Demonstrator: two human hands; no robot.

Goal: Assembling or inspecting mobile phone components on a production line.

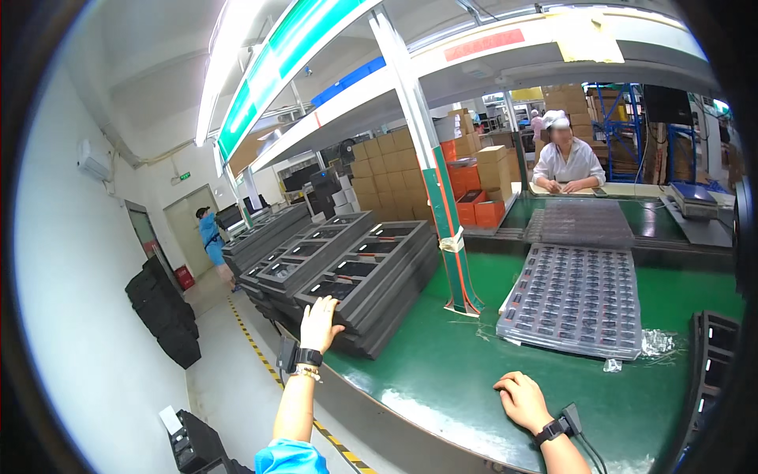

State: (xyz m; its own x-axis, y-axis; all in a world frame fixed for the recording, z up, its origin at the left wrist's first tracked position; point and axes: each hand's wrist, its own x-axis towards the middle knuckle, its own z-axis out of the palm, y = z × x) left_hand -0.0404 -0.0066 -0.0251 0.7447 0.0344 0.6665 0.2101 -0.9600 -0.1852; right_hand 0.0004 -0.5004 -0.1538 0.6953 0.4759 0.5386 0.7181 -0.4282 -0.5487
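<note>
My left hand (318, 325) reaches to the near corner of a stack of black foam trays (367, 316). Its fingers point up over the top tray's rim, the thumb apart from them, and it seems to touch the tray without gripping it. Flat dark items (353, 269) lie in that tray's compartments. On the green tabletop (442, 371), my right hand (523, 400) rests palm down, fingers loosely bent and nothing visible in them. Beyond it lies a stack of clear plastic blister trays (572, 304), with small dark parts in the rows of pockets.
A green post (452, 237) rises from the table between the stacks. More black trays (714, 355) stand at the right edge. Across the bench a person in white (567, 164) sits; another in blue (210, 237) stands far left. Cardboard boxes (391, 174) are piled behind.
</note>
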